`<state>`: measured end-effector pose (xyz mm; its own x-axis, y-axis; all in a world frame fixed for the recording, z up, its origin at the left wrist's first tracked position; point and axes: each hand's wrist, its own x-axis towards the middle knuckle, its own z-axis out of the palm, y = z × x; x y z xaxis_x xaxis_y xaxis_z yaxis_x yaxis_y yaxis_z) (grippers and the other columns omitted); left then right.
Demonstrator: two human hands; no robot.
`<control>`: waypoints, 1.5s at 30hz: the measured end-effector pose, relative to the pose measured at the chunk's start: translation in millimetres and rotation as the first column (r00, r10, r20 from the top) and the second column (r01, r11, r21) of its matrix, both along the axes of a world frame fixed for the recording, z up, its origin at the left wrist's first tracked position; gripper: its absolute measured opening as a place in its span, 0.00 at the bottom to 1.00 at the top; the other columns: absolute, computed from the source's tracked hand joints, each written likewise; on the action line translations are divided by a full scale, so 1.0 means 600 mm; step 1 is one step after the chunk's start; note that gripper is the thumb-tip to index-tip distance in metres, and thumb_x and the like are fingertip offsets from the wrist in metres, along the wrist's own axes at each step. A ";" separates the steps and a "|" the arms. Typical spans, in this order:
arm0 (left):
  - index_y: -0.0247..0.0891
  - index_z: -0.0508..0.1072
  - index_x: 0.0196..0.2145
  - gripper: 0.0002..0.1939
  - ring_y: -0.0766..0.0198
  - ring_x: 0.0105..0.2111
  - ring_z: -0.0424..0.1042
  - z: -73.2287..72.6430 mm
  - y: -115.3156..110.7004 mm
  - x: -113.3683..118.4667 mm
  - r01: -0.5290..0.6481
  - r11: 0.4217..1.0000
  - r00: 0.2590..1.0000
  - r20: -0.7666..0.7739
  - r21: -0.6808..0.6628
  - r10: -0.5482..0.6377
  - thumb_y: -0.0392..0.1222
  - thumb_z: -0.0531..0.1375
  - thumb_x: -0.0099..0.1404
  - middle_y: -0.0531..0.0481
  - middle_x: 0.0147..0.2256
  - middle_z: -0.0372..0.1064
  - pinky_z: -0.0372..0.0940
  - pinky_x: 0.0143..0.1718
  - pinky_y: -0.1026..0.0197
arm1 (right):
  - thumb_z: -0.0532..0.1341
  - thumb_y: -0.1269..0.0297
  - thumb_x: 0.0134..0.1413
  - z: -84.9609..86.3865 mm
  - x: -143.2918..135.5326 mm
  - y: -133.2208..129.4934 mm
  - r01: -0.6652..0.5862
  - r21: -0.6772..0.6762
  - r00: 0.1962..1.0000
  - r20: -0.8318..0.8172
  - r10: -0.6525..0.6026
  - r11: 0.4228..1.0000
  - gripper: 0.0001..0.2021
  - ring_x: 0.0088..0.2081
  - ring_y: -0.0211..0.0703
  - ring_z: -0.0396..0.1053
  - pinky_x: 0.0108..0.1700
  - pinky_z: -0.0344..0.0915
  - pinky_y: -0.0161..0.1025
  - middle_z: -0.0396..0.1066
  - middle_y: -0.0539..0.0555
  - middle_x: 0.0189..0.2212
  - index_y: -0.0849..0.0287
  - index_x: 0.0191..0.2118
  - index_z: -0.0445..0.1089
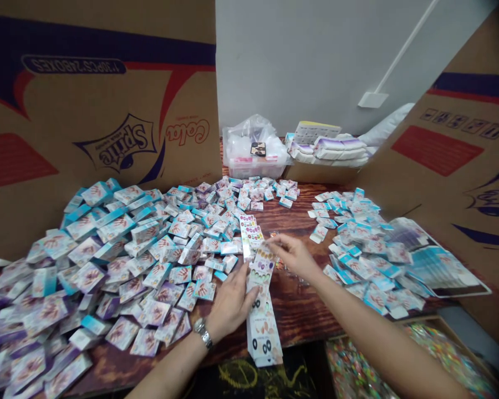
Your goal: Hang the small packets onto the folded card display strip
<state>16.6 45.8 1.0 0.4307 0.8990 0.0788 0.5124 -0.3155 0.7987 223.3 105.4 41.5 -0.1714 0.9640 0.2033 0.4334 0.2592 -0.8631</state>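
Note:
Narrow printed sticker sheets [265,336] lie in a long overlapping strip in front of me, with rows of small coloured oval pictures. My left hand [232,302], with a metal watch on the wrist, holds the strip at its left side, thumb across the top sheet. Above it, the fingers of my right hand [293,256] are pinched at the upper edge of a sheet [261,263]; the fingertips partly hide that edge. Left of the strip is a large heap of small closed boxes [120,269] in white, blue and purple.
More small cartons [366,255] are piled at right, beside flat stacked cartons [436,266]. Behind stand a clear plastic tub [255,166] and an open box [324,173] of bundles. Large cardboard boxes [183,33] flank the table. A tray of colourful wrapped pieces [432,354] sits lower right.

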 end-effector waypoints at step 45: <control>0.36 0.73 0.33 0.15 0.61 0.33 0.70 0.095 -0.015 0.015 0.148 0.788 0.691 0.632 -0.598 0.350 0.51 0.56 0.63 0.49 0.33 0.72 0.65 0.38 0.59 | 0.54 0.69 0.60 0.085 -0.060 -0.064 -0.041 0.414 0.975 0.216 -0.054 0.909 0.10 0.39 0.42 0.71 0.41 0.69 0.40 0.74 0.53 0.38 0.55 0.45 0.69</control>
<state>25.8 36.9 58.0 0.3750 0.8989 -0.2268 -0.2575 0.3360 0.9060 187.2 66.8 92.8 -0.2516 0.8019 0.5419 0.6009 0.5684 -0.5620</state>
